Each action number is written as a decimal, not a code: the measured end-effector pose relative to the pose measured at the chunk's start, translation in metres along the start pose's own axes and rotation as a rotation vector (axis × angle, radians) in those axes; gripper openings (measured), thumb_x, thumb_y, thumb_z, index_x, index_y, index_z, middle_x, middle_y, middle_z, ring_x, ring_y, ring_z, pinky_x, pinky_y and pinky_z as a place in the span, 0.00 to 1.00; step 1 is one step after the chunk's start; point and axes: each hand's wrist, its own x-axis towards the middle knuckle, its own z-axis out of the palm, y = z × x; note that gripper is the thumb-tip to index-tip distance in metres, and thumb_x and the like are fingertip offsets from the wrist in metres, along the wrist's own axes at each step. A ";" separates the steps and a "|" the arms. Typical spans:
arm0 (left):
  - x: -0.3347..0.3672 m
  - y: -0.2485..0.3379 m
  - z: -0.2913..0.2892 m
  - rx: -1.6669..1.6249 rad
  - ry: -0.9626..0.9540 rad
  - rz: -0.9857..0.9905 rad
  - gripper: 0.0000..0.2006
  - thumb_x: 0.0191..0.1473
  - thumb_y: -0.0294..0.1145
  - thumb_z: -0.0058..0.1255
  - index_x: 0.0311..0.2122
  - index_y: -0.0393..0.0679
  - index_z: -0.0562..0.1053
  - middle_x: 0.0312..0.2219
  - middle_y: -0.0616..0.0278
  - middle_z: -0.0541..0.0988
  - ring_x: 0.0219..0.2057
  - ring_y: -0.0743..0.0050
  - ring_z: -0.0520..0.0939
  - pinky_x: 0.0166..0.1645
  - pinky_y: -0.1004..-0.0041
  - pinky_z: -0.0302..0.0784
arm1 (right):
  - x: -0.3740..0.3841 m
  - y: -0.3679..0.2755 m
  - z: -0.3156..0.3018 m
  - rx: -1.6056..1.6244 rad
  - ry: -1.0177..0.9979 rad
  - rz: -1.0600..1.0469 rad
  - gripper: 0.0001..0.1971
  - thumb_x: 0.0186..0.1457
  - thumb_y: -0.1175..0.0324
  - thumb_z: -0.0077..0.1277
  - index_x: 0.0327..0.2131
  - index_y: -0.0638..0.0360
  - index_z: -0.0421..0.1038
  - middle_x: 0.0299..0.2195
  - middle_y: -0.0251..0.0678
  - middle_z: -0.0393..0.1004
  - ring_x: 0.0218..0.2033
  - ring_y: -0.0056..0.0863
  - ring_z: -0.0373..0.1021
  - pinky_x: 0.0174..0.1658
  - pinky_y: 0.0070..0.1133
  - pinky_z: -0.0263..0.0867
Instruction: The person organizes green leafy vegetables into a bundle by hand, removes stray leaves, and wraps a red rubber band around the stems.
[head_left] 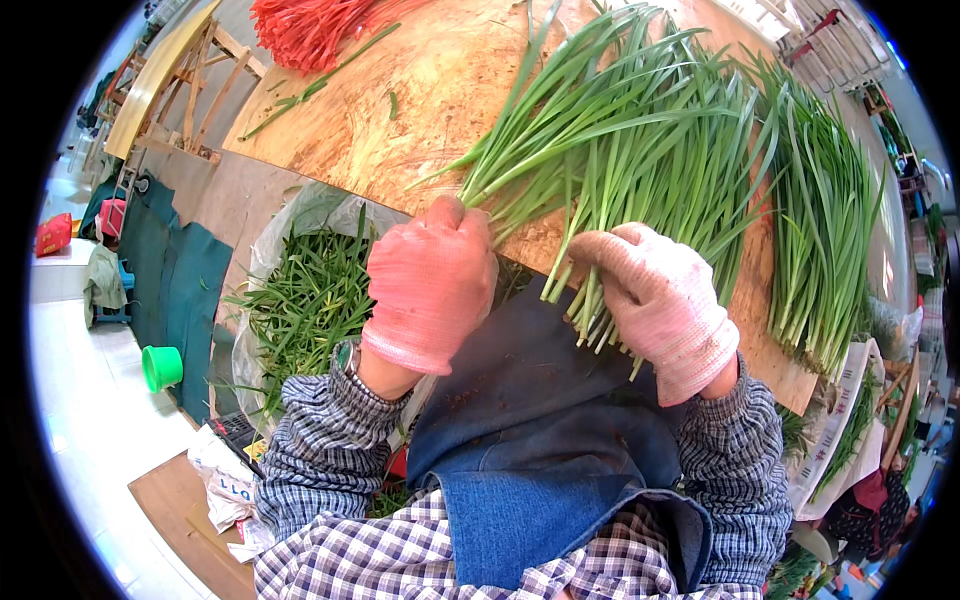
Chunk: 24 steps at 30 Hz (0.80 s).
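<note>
Long green garlic chives lie in a loose heap on a wooden board, their pale cut ends hanging over its near edge. My left hand, in a pink-stained work glove, is closed round the stem ends of a small bunch fanned out to the upper right. My right hand, in a paler pink glove, has its fingers bent and pinched on the stems at the heap's near end. The fingertips are partly hidden. A separate chive bundle lies at the board's right side.
The wooden board carries a pile of red ties at its far left. Below its left edge stands a clear plastic bag of green trimmings. A green bucket sits on the floor at left. A dark apron covers my lap.
</note>
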 end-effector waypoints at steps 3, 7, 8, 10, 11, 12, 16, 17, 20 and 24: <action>0.000 0.002 0.004 0.005 -0.042 -0.078 0.06 0.49 0.33 0.56 0.34 0.47 0.78 0.28 0.58 0.75 0.27 0.54 0.79 0.31 0.60 0.73 | -0.001 0.002 0.001 0.003 0.006 -0.007 0.15 0.45 0.82 0.50 0.38 0.54 0.76 0.29 0.38 0.74 0.31 0.40 0.74 0.34 0.28 0.70; 0.001 0.001 0.004 -0.300 -0.018 -0.216 0.08 0.49 0.36 0.58 0.33 0.45 0.79 0.31 0.57 0.77 0.30 0.54 0.80 0.34 0.62 0.74 | -0.002 0.003 0.002 -0.020 0.004 -0.001 0.16 0.45 0.82 0.50 0.38 0.53 0.76 0.29 0.38 0.75 0.31 0.39 0.75 0.34 0.28 0.70; 0.002 0.001 0.004 -0.317 -0.037 -0.222 0.09 0.49 0.37 0.58 0.33 0.44 0.79 0.31 0.56 0.77 0.30 0.54 0.80 0.35 0.62 0.74 | -0.002 0.003 0.003 -0.023 0.002 0.006 0.16 0.45 0.82 0.50 0.38 0.53 0.76 0.29 0.38 0.75 0.31 0.39 0.75 0.34 0.28 0.70; 0.004 0.003 0.001 -0.286 -0.098 -0.218 0.10 0.49 0.38 0.58 0.32 0.44 0.79 0.31 0.56 0.77 0.32 0.54 0.80 0.36 0.62 0.74 | -0.002 0.003 0.003 -0.032 -0.001 0.019 0.16 0.45 0.82 0.50 0.38 0.53 0.76 0.29 0.38 0.75 0.32 0.39 0.75 0.34 0.28 0.70; 0.006 0.006 -0.002 -0.239 -0.141 -0.209 0.10 0.49 0.38 0.58 0.32 0.44 0.79 0.31 0.55 0.77 0.32 0.54 0.80 0.37 0.62 0.74 | -0.002 0.003 0.004 -0.033 0.002 0.020 0.15 0.45 0.82 0.50 0.38 0.53 0.76 0.30 0.38 0.75 0.32 0.39 0.75 0.34 0.28 0.70; 0.008 0.008 -0.003 -0.192 -0.184 -0.200 0.10 0.49 0.38 0.58 0.33 0.44 0.79 0.30 0.55 0.77 0.32 0.54 0.80 0.37 0.62 0.74 | -0.003 0.003 0.005 -0.034 0.004 0.022 0.15 0.46 0.82 0.50 0.38 0.53 0.76 0.30 0.38 0.74 0.32 0.39 0.75 0.34 0.28 0.70; 0.013 0.009 -0.002 -0.178 -0.218 -0.241 0.11 0.49 0.39 0.59 0.33 0.43 0.79 0.30 0.55 0.79 0.32 0.55 0.80 0.38 0.63 0.74 | -0.002 0.000 0.004 -0.044 0.002 0.014 0.15 0.47 0.80 0.50 0.39 0.52 0.76 0.30 0.37 0.74 0.32 0.39 0.74 0.34 0.28 0.70; 0.014 0.008 -0.002 -0.204 -0.215 -0.233 0.11 0.49 0.38 0.59 0.33 0.42 0.79 0.29 0.56 0.79 0.32 0.58 0.81 0.38 0.65 0.74 | -0.002 0.001 0.004 -0.044 0.001 0.009 0.15 0.47 0.80 0.50 0.39 0.52 0.76 0.30 0.37 0.74 0.32 0.39 0.74 0.34 0.28 0.70; 0.022 0.000 -0.013 -0.654 -0.322 -0.471 0.10 0.50 0.34 0.58 0.33 0.38 0.78 0.27 0.61 0.80 0.30 0.71 0.80 0.38 0.72 0.74 | -0.002 0.002 0.004 -0.050 0.003 0.000 0.15 0.47 0.80 0.51 0.39 0.52 0.75 0.30 0.38 0.74 0.32 0.39 0.74 0.34 0.29 0.70; 0.027 -0.007 -0.029 -0.942 -0.326 -0.578 0.09 0.51 0.29 0.55 0.33 0.34 0.78 0.25 0.65 0.80 0.29 0.83 0.76 0.37 0.79 0.71 | -0.001 0.001 0.002 -0.090 -0.001 0.007 0.15 0.48 0.79 0.51 0.40 0.52 0.75 0.29 0.38 0.74 0.31 0.39 0.74 0.33 0.29 0.70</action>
